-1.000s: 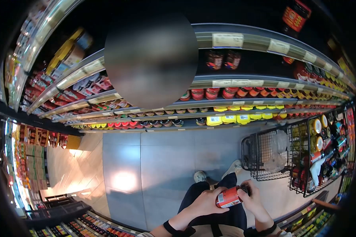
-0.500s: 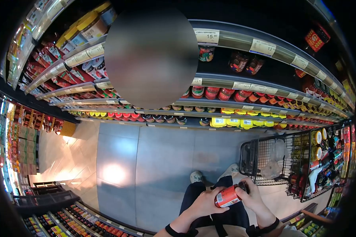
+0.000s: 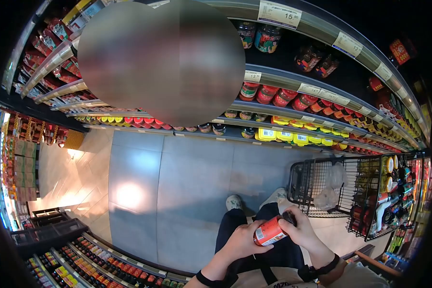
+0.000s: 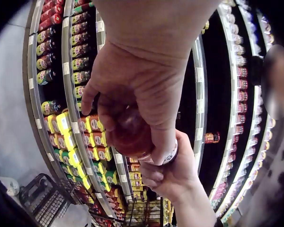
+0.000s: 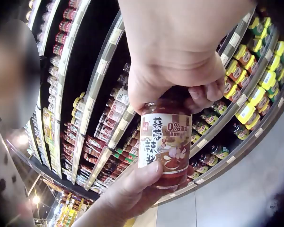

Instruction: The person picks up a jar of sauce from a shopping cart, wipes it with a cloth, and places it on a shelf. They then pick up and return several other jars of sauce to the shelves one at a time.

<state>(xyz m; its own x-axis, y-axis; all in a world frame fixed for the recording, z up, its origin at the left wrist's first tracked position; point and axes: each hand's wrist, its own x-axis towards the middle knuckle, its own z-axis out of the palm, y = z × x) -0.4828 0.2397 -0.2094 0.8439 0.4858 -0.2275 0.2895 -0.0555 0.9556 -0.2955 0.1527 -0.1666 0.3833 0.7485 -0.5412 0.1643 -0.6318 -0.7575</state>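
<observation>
A glass jar of red chili sauce is held in front of the person's lap, tilted in the head view. My left hand wraps its fingers and thumb around the jar's lower body. At the other end, my right hand grips the dark lid. In the right wrist view the jar's label faces the camera, with Chinese characters and a garlic picture, and the right fingers cover most of the lid. The left wrist view shows the jar's bottom between the left thumb and fingers.
A black wire shopping cart stands at the right, with clear plastic bags inside and many jars and bottles at its far end. Stocked shelves run along the front. Another shelf rack lies behind at the lower left.
The head view has shifted, so the front shelves appear closer and higher. Both hands keep hold of the jar, which sits slightly further left and higher in the picture.
</observation>
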